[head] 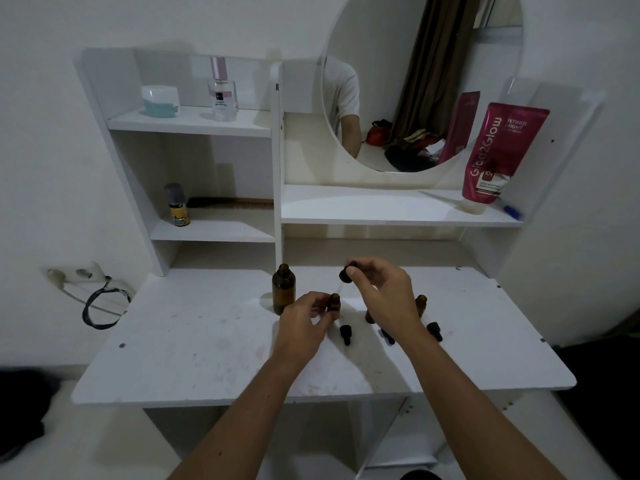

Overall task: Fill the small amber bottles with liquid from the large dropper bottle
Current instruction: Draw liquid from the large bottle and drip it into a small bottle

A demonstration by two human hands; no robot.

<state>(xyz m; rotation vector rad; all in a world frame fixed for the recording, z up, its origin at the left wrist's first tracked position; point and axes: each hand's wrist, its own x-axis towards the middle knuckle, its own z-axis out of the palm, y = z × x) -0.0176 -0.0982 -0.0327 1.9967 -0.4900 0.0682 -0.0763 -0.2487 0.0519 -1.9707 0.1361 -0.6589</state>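
The large amber bottle (283,288) stands uncapped on the white desk (194,344). My left hand (304,323) grips a small amber bottle (334,302), upright, just right of the large one. My right hand (384,289) pinches the black dropper (347,273) by its bulb; its glass tube slants down toward the small bottle's mouth. Two more small amber bottles (420,304) (369,317) stand behind my right hand, partly hidden. Three small black dropper caps (345,334) (387,336) (435,330) lie on the desk near my wrists.
White shelving rises behind the desk, holding a jar (160,101), a perfume bottle (222,90), a small yellow-labelled bottle (177,206) and a comb (230,202). A pink tube (498,154) leans by the round mirror (415,81). A wall socket with cable (83,275) is at left.
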